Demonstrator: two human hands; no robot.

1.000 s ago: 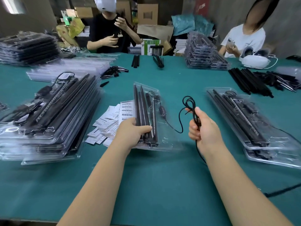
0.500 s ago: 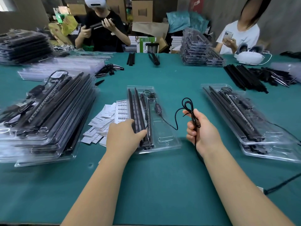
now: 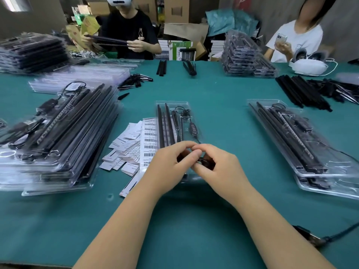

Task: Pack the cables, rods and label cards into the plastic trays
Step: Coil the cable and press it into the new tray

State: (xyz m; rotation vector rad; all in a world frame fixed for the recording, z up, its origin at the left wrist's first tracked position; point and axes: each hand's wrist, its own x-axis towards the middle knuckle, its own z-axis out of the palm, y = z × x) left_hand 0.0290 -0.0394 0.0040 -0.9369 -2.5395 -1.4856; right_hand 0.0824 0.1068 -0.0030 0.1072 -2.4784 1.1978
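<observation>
From the head view we see our left hand [image 3: 168, 164] and right hand [image 3: 217, 167] meeting with curled fingers [image 3: 191, 155] pinching the coiled black cable [image 3: 204, 162] over the near end of the clear tray [image 3: 184, 103], whose rods [image 3: 163, 125] run away beyond the fingers, label cards [image 3: 132, 144] lying just left on the green surface [image 3: 223, 98].

Green surface [image 3: 223, 90]. White headset [image 3: 308, 66] at its far right edge; behind it a person in white [image 3: 299, 39] holding a phone [image 3: 280, 38]. Cardboard boxes [image 3: 176, 10] beyond the far edge.
</observation>
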